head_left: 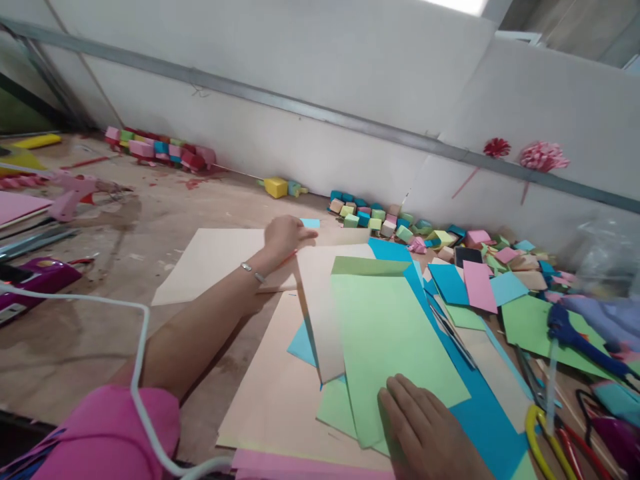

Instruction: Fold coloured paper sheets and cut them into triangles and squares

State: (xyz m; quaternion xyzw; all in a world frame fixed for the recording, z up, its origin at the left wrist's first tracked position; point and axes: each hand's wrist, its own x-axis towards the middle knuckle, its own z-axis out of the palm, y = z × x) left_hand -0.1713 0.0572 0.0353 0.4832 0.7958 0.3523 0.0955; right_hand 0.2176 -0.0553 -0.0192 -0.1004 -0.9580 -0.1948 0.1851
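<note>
My left hand (284, 241) reaches across to the far side of the papers, its fingers closed at the edge of a cream paper sheet (320, 293). A thin orange-red line shows beside that hand, too small to make out. My right hand (425, 427) lies flat with fingers stretched on a light green paper sheet (385, 333), whose far edge is folded up. Underneath are a peach sheet (265, 380), blue paper (495, 427) and a pink sheet (310, 467). Another cream sheet (210, 260) lies under my left forearm.
Small folded paper boxes (375, 220) line the wall. A pink glue gun (75, 193) and a purple device (37, 283) are at left; a white cable (143, 347) crosses my left arm. At right lie yellow-handled scissors (537, 420) and a blue glue gun (585, 340).
</note>
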